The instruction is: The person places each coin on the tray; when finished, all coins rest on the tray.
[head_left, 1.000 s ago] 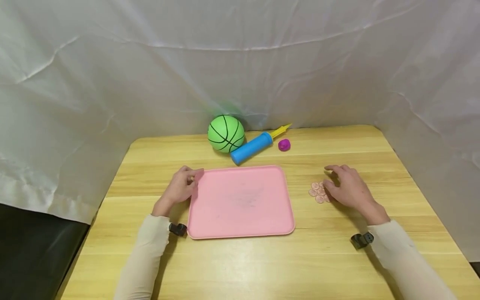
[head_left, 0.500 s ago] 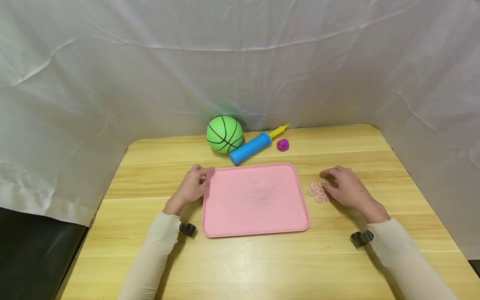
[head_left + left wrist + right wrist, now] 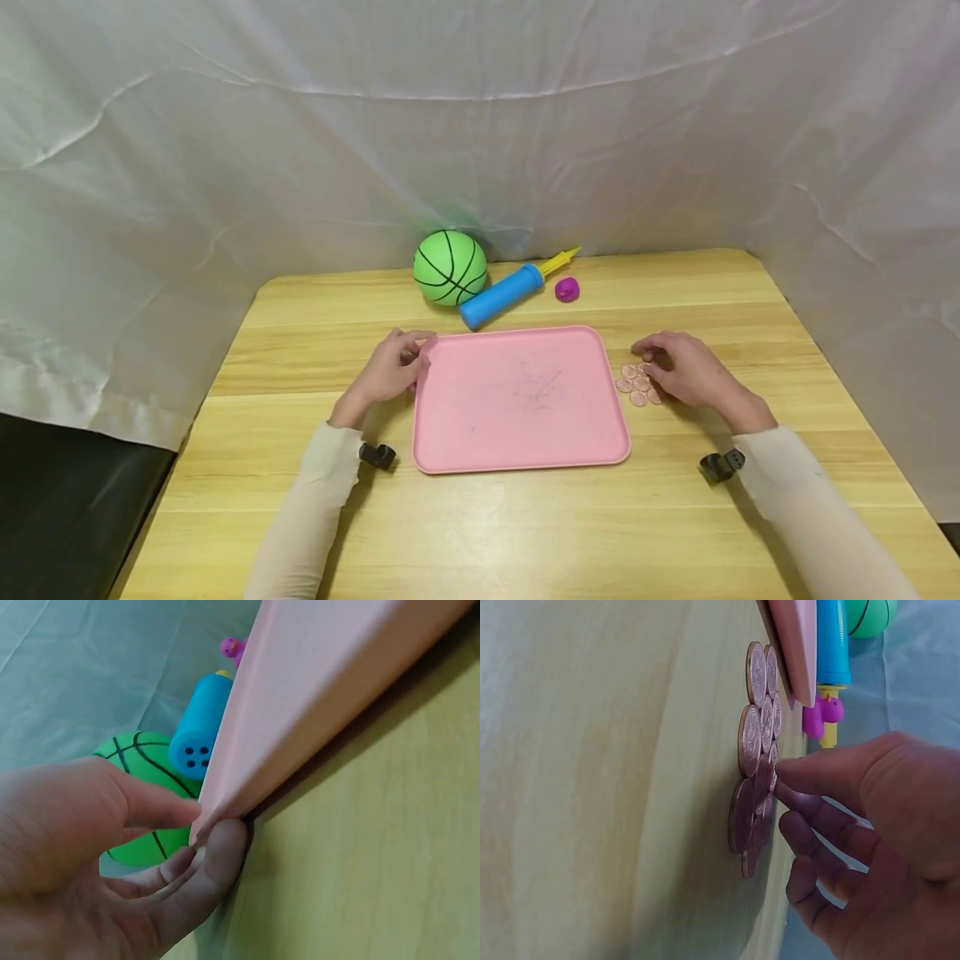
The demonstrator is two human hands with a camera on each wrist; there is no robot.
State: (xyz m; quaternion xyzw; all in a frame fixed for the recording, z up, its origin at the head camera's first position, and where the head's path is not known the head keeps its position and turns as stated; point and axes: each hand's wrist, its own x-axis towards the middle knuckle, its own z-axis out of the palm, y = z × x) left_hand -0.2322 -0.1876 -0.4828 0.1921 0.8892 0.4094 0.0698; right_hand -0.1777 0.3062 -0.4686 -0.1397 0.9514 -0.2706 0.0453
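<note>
My left hand (image 3: 387, 367) pinches the far left corner of a pink tray (image 3: 517, 425). The left wrist view has the thumb on top of the rim and the fingers under that corner, which is raised off the wooden surface. To the right of the tray lies a cluster of several copper-coloured coins (image 3: 637, 385), flat and close together. Over its right part hovers my right hand (image 3: 690, 371), thumb and forefinger apart and slightly bent. The right wrist view puts the thumb tip right at the coins (image 3: 751, 742), with the other fingers loosely curled behind it.
Behind the tray, a green ball (image 3: 450, 268) with black lines sits against a blue hand pump (image 3: 502, 296) with a yellow nozzle. A small magenta toy duck (image 3: 567, 289) lies beside the nozzle. Grey-white cloth (image 3: 480, 150) encloses the wooden table (image 3: 480, 533) at the back and sides.
The pink tray has slid right with my left hand, and its right edge now lies close to the coins. My right hand has shifted slightly left, its forefinger reaching nearer the tray.
</note>
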